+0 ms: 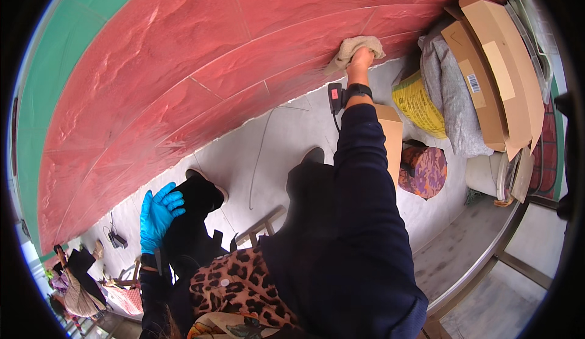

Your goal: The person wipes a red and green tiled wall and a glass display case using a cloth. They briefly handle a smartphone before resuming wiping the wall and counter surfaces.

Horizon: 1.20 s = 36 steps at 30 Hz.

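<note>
My right hand (362,58) is bare and presses a beige cloth (357,45) against the lower part of a red tiled wall (205,64). A black band with a small device (335,97) circles that wrist. The cloth partly hides my fingers. My left hand (160,218), in a blue glove, hangs over my left leg with its palm up and fingers apart and slightly curled. It holds nothing.
Open cardboard boxes (498,74), a grey woven sack (450,92), a yellow sack (418,103), a white bucket (484,173) and a patterned cap (424,172) crowd the right. A thin wire (261,149) lies on the floor. Another person (82,288) sits at far lower left.
</note>
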Each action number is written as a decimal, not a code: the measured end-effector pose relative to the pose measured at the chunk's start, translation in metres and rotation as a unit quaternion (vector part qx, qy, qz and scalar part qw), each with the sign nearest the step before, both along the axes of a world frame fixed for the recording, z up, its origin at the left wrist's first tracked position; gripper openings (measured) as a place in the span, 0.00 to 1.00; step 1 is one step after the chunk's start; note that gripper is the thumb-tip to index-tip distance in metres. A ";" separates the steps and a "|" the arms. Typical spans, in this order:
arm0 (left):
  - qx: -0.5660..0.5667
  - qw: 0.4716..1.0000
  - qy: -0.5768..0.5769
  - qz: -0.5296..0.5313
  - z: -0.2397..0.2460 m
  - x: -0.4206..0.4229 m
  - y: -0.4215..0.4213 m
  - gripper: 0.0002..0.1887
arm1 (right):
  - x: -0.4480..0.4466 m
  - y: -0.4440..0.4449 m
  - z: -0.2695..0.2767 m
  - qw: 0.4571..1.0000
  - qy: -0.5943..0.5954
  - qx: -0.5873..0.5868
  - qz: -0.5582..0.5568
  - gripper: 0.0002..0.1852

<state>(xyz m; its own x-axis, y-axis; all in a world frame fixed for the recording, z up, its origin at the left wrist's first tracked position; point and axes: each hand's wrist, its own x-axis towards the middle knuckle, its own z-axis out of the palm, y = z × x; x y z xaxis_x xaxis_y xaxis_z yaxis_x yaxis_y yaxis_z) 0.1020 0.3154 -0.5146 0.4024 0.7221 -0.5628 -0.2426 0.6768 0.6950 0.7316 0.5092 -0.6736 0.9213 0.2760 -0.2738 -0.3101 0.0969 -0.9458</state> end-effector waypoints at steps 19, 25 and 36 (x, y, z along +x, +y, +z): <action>0.015 0.990 -0.138 -0.019 0.007 -0.036 -0.019 0.34 | -0.359 -0.046 0.000 0.965 0.115 0.029 0.234 0.20; 0.047 0.984 -0.168 -0.031 0.005 -0.054 -0.026 0.33 | -0.354 -0.054 0.030 0.911 0.051 0.012 0.409 0.17; 0.081 0.970 -0.223 -0.057 -0.006 -0.076 -0.036 0.33 | -0.327 -0.067 0.260 0.812 -0.298 0.210 0.456 0.15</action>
<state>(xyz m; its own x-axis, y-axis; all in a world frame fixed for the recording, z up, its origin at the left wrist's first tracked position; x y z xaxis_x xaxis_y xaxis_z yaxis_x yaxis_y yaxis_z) 0.0258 0.2795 -0.5203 0.6617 0.7232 -0.1976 -0.4739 0.6077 0.6373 0.4046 0.4418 -0.4140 0.2157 0.8718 0.4397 0.0661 0.4363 -0.8974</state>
